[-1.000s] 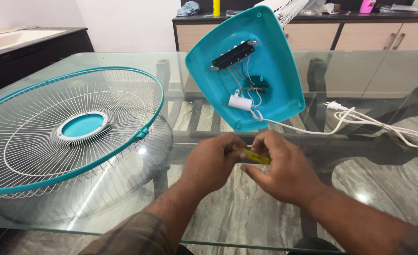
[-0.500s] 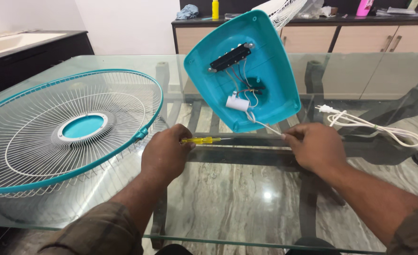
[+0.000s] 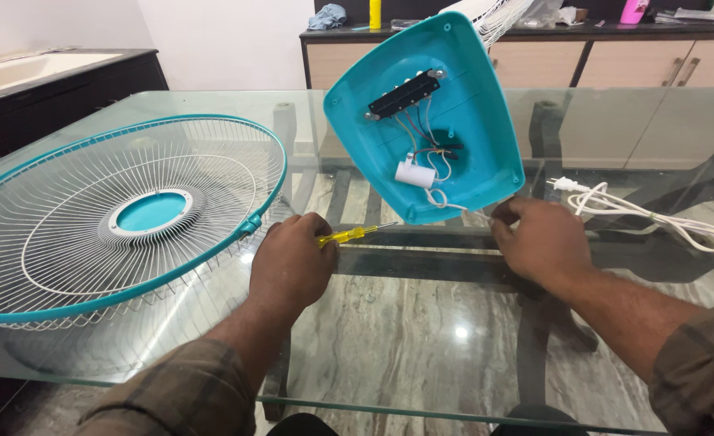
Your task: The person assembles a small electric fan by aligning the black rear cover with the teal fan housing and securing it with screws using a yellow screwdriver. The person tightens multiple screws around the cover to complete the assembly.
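My left hand (image 3: 292, 262) grips a yellow-handled screwdriver (image 3: 349, 235), its tip pointing right toward the teal fan base (image 3: 470, 105). The base stands tilted up with its open underside facing me, showing a black switch block (image 3: 404, 94), thin wires and a white capacitor (image 3: 415, 174). My right hand (image 3: 541, 240) rests at the lower right edge of the base, fingers closed on the white power cord (image 3: 647, 214) where it leaves the base.
A white wire fan guard with a teal rim (image 3: 123, 218) lies on the glass table (image 3: 421, 339) to the left. The cord's plug (image 3: 563, 185) lies to the right. A cabinet (image 3: 639, 60) with clutter stands behind, a sink counter (image 3: 42, 69) at far left.
My hands were together holding the screwdriver, then parted. The left keeps the screwdriver; the right moved right and took hold of the cord at the base's lower edge.
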